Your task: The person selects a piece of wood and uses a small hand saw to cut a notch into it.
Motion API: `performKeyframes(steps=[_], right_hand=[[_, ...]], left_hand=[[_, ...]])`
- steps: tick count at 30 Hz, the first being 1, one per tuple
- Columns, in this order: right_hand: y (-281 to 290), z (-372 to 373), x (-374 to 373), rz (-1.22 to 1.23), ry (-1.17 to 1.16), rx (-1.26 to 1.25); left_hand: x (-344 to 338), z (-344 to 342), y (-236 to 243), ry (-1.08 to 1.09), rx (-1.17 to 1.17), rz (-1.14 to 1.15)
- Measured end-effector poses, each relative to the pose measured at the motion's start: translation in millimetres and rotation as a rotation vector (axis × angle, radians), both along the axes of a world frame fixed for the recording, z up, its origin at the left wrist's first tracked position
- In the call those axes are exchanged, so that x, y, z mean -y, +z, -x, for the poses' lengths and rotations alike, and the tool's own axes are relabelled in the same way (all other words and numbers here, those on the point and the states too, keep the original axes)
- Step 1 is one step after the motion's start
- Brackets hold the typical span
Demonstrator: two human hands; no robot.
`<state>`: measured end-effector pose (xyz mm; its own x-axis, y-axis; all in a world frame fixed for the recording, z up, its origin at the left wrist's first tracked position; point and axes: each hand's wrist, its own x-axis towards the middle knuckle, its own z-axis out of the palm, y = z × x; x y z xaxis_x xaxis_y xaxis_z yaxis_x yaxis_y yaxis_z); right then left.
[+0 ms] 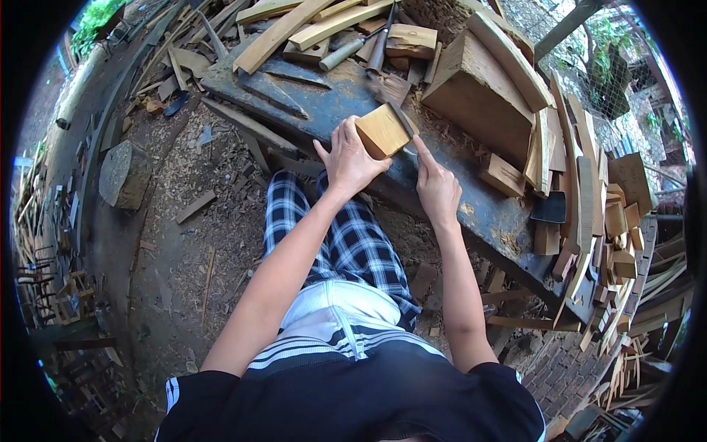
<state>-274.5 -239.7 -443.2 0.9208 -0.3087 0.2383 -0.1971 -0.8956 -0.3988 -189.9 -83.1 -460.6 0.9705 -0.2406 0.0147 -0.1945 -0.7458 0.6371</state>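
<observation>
My left hand (349, 158) grips a small pale yellow wooden block (381, 131) from its left and near side, thumb along the lower edge. The block is held tilted above the dark workbench (471, 221). Against its right edge lies a narrow, dark, flat tool (398, 118), its far end smeared by motion. My right hand (440, 188) is closed at the near end of this tool, with the index finger stretched along it. The palm hides the tool's handle, and its exact kind cannot be made out.
Beyond the block lie a dark-handled tool (378, 51) and a grey cylindrical handle (342, 55) among wood offcuts. A large wooden block (479, 92) stands to the right. Curved planks and small blocks crowd the bench's right end. A stump (125, 175) stands on the chip-strewn ground at left.
</observation>
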Motion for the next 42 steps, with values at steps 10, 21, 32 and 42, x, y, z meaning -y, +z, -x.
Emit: performKeyframes(steps=[10,21,32,42], right_hand=[[-5.8,6.1,4.3,0.027,0.033,0.024],[-0.5,5.1,-5.3,-0.046,-0.044,-0.111],[-8.7,6.0,-28.0,-0.062,-0.01,-0.004],[13.8,21.6,-42.4,0.035,0.185,-0.048]], left_hand=[[1.6,-1.7,5.2,0.011,-0.045,-0.027],[-4.0,-4.9,10.1,-0.01,-0.067,-0.001],[-24.0,-5.9,0.2,0.024,0.002,-0.048],[-30.0,-6.3,-15.7,-0.007,0.089,-0.034]])
